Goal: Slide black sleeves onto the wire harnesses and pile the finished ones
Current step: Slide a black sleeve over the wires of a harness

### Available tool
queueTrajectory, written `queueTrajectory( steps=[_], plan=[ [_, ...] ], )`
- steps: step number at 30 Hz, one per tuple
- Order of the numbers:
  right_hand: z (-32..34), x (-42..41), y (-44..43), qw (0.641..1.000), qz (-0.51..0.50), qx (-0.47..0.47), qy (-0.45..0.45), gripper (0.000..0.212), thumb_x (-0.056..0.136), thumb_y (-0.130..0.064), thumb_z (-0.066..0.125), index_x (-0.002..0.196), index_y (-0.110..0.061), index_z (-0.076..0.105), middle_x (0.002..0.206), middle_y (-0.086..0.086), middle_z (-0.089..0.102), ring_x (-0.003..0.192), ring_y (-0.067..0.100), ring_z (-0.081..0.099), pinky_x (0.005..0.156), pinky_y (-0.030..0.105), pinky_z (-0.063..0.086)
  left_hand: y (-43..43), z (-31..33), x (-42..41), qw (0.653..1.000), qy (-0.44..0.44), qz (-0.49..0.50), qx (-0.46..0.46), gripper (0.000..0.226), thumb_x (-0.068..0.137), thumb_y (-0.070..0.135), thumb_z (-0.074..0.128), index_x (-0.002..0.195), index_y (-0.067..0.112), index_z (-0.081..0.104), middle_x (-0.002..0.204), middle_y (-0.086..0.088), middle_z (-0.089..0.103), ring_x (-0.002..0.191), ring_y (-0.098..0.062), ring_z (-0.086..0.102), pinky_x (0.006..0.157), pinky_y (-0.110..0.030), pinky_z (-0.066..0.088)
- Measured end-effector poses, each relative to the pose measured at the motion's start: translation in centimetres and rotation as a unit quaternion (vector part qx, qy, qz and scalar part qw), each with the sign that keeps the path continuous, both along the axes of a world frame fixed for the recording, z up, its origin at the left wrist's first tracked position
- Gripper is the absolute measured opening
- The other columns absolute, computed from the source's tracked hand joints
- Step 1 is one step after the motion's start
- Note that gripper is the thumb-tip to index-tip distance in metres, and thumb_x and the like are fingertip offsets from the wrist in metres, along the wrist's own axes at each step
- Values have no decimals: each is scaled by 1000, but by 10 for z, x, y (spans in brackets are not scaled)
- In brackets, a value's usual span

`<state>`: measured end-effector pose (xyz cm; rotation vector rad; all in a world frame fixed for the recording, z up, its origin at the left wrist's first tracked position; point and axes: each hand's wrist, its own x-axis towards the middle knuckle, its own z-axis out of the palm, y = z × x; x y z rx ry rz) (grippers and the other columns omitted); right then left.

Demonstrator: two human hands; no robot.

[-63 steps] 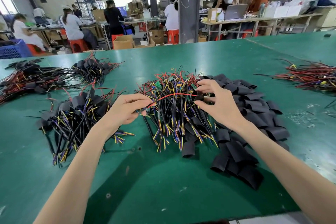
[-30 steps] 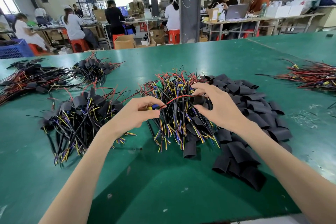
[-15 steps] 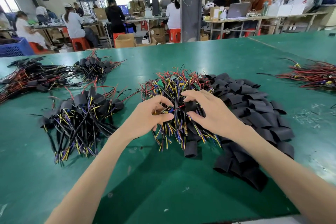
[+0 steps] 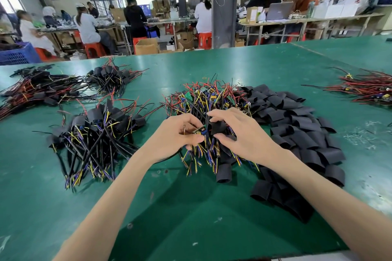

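Observation:
My left hand (image 4: 178, 136) pinches the small green board end of one wire harness (image 4: 199, 130) between thumb and fingers. My right hand (image 4: 241, 133) pinches a black sleeve (image 4: 218, 127) right beside that board, over the harness wires. Both hands hover above the heap of unsleeved harnesses (image 4: 203, 101), a tangle of red, yellow, blue and black wires. Loose black sleeves (image 4: 297, 129) lie heaped to its right. A pile of sleeved harnesses (image 4: 97, 133) lies left of my left hand.
The green table (image 4: 191, 218) carries more sleeved harnesses at the far left (image 4: 42, 89) and back (image 4: 112, 76), and a red-wire bundle (image 4: 369, 89) at the right edge. People work at benches beyond the table's far edge.
Both hands have come closer together and nearer to me. The red wire that stretched between them is no longer visible, and the black sleeve now sits right next to the board end in my left hand.

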<state>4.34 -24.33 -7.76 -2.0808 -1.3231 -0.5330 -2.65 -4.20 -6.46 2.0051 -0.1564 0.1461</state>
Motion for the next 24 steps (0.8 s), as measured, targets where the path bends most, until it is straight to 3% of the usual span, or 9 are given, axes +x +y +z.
queueTrajectory(
  steps=[4,8,16,20,24],
  plan=[
    [1,-2,0,1000,3,-8,-11,55,81,-8,68,131,-18,48,111,-6,60,107,12,48,84,41,48,-1,0,0,1000,-1,22,-18,21,80,1,72,89,18,64,84,-4,63,58,-21,60,51,-23,49],
    [2,-4,1,999,0,-18,-31,55,79,-4,69,130,-13,50,110,-4,62,107,14,47,81,43,50,-1,1,0,998,0,15,-55,17,81,2,70,91,15,66,76,-6,60,52,-12,56,47,-19,45],
    [2,-4,2,999,21,0,-32,47,77,-1,70,120,-9,54,105,0,63,100,11,47,84,24,40,-2,-1,0,999,12,4,-38,14,80,7,73,91,14,68,64,-1,56,51,-15,46,44,-19,38],
    [2,-3,1,999,23,-1,-22,34,77,-3,69,107,-12,55,101,-2,62,97,10,47,80,31,42,-2,2,0,998,17,40,-40,31,75,8,77,98,14,56,62,6,62,49,-14,50,42,-20,39],
    [4,-4,1,998,37,12,42,25,78,-8,69,88,-20,49,99,-6,62,95,11,53,79,38,51,-2,3,-1,999,-1,17,-28,23,75,3,76,86,13,59,65,5,62,49,-12,49,42,-19,38]
  ],
)
